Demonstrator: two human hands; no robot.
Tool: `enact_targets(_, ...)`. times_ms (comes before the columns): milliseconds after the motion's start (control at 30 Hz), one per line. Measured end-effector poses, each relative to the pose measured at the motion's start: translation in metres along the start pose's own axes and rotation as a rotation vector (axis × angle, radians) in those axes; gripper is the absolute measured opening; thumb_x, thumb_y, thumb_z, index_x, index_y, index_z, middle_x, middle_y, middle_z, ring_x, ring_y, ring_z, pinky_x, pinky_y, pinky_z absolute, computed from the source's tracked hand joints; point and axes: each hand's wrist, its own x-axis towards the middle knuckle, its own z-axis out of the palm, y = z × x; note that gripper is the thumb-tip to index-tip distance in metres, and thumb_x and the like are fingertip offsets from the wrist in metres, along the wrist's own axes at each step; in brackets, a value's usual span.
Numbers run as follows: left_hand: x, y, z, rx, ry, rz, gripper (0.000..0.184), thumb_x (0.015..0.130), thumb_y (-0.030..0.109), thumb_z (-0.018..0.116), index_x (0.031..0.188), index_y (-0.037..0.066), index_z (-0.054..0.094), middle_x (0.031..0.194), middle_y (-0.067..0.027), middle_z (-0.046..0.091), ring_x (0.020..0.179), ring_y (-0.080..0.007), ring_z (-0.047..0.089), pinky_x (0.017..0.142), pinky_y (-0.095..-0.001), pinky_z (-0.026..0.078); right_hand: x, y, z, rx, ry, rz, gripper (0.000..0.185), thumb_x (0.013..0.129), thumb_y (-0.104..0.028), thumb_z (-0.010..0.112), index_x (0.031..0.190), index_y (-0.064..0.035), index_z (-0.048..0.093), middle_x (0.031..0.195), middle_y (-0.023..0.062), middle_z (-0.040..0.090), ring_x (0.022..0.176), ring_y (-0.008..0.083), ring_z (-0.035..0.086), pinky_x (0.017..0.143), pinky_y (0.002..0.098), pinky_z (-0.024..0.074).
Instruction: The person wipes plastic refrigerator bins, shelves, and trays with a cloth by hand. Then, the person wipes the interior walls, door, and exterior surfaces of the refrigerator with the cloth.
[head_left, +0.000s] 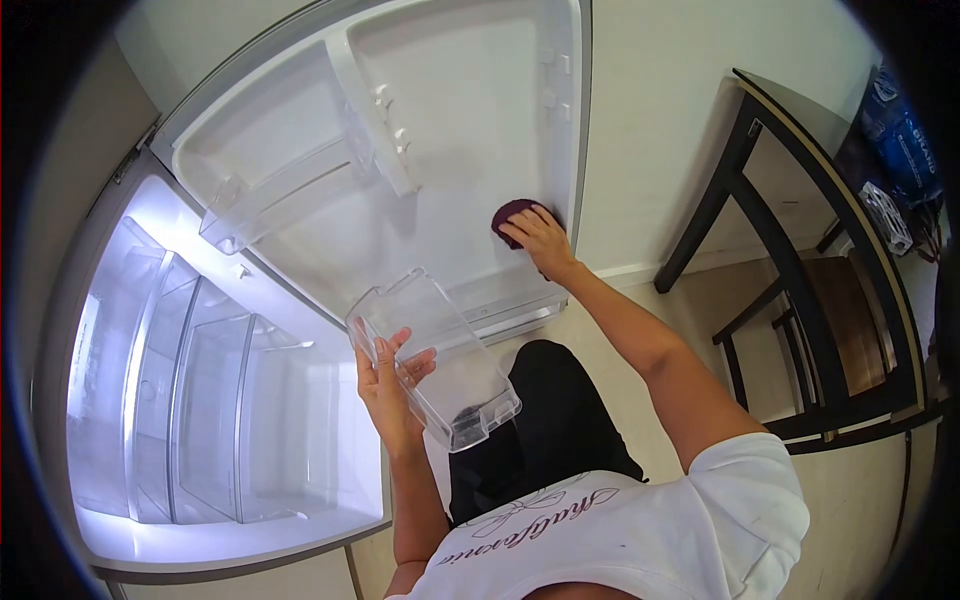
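Clear bin (450, 350) in my left hand (390, 385), gripped along one side: looks light, stiff, probably slick, crackable; a long edge seems the surest hold. Right hand (540, 238) holds dark cloth (509, 213), likely soft, against the fridge door (470, 130) beneath it.

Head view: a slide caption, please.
Right hand holds dark cloth against open fridge door; left hand holds clear plastic bin.

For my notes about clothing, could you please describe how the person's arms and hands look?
The left hand and right hand wear no gloves, and both forearms are uncovered. On the right is a short, plain white sleeve; the left is not clearly visible.
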Motion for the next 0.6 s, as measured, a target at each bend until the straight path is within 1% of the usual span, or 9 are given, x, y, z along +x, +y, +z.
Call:
enact_targets(67, -0.002, 0.001, -0.003, 0.001, 0.001, 0.007, 0.056, 0.093, 0.033, 0.049, 0.141, 0.015, 0.026, 0.104, -0.0172, 0.059, 0.066, -0.0241, 0.065, 0.057, -0.0305, 0.053, 0.013, -0.003, -0.007, 0.047, -0.002, 0.028, 0.049, 0.069, 0.005, 0.051, 0.115, -0.0111, 0.055, 0.110, 0.0115, 0.050, 0.106, 0.0309, 0.046, 0.095, 0.0405, 0.0371)
enact_targets(133, -0.002, -0.001, -0.006, -0.001, 0.003, 0.013, 0.056, 0.093, 0.033, 0.048, 0.141, 0.015, 0.026, 0.103, -0.0170, 0.059, 0.065, -0.0240, 0.065, 0.057, -0.0307, 0.053, 0.048, -0.015, -0.026, 0.109, 0.258, 0.221, 0.056, 0.066, 0.009, 0.051, 0.118, -0.0103, 0.054, 0.110, 0.0116, 0.050, 0.105, 0.0310, 0.046, 0.094, 0.0415, 0.0365)
enact_targets(200, 0.000, -0.005, -0.010, -0.017, 0.021, -0.011, 0.056, 0.093, 0.033, 0.048, 0.142, 0.016, 0.025, 0.102, -0.0164, 0.059, 0.065, -0.0242, 0.065, 0.058, -0.0319, 0.053, 0.081, -0.021, -0.036, 0.036, 0.415, 0.229, 0.054, 0.068, 0.008, 0.051, 0.119, -0.0108, 0.053, 0.108, 0.0103, 0.050, 0.098, 0.0295, 0.048, 0.089, 0.0425, 0.0361)
enact_targets(267, 0.001, -0.005, -0.010, -0.062, 0.030, -0.035, 0.056, 0.093, 0.032, 0.049, 0.141, 0.016, 0.025, 0.103, -0.0169, 0.058, 0.066, -0.0244, 0.065, 0.057, -0.0312, 0.054, 0.091, -0.021, -0.033, 0.044, 0.399, 0.193, 0.054, 0.068, 0.005, 0.053, 0.119, -0.0123, 0.053, 0.108, 0.0085, 0.051, 0.101, 0.0273, 0.048, 0.093, 0.0418, 0.0352)
enact_targets(333, 0.001, -0.005, -0.008, -0.109, 0.037, -0.067, 0.057, 0.093, 0.031, 0.050, 0.141, 0.015, 0.025, 0.103, -0.0175, 0.057, 0.067, -0.0246, 0.064, 0.055, -0.0304, 0.054, 0.074, -0.018, -0.008, -0.082, 0.194, -0.071, 0.051, 0.070, 0.002, 0.053, 0.119, -0.0140, 0.054, 0.110, 0.0049, 0.051, 0.106, 0.0231, 0.047, 0.096, 0.0398, 0.0340)
enact_targets(400, 0.003, -0.005, -0.007, -0.067, 0.015, -0.090, 0.062, 0.091, 0.038, 0.051, 0.142, 0.016, 0.022, 0.107, -0.0182, 0.055, 0.070, -0.0266, 0.064, 0.061, -0.0339, 0.054, 0.047, -0.012, 0.011, -0.072, -0.016, -0.255, 0.042, 0.075, -0.007, 0.052, 0.115, -0.0167, 0.057, 0.111, -0.0002, 0.053, 0.112, 0.0178, 0.046, 0.100, 0.0386, 0.0317)
enact_targets(500, -0.001, 0.002, -0.005, -0.144, 0.022, -0.094, 0.057, 0.092, 0.032, 0.051, 0.141, 0.016, 0.025, 0.105, -0.0186, 0.056, 0.067, -0.0266, 0.065, 0.056, -0.0318, 0.055, 0.009, -0.008, 0.019, -0.009, -0.116, -0.275, 0.033, 0.075, -0.009, 0.052, 0.107, -0.0152, 0.060, 0.106, -0.0003, 0.054, 0.108, 0.0187, 0.047, 0.097, 0.0390, 0.0329)
enact_targets(567, -0.005, 0.003, -0.011, -0.136, 0.036, -0.086, 0.058, 0.092, 0.032, 0.051, 0.141, 0.016, 0.024, 0.105, -0.0188, 0.056, 0.067, -0.0271, 0.065, 0.056, -0.0318, 0.055, -0.001, -0.007, 0.006, -0.021, -0.520, -0.147, 0.027, 0.074, -0.007, 0.052, 0.099, -0.0137, 0.061, 0.099, 0.0004, 0.054, 0.102, 0.0195, 0.048, 0.094, 0.0384, 0.0344)
enact_targets(600, -0.006, 0.004, -0.013, -0.133, 0.048, -0.076, 0.058, 0.092, 0.032, 0.051, 0.142, 0.016, 0.024, 0.105, -0.0190, 0.056, 0.067, -0.0276, 0.065, 0.055, -0.0319, 0.055, -0.008, -0.002, 0.006, -0.034, -0.508, -0.152, 0.027, 0.074, -0.007, 0.052, 0.099, -0.0137, 0.061, 0.099, 0.0004, 0.054, 0.102, 0.0195, 0.048, 0.094, 0.0384, 0.0344)
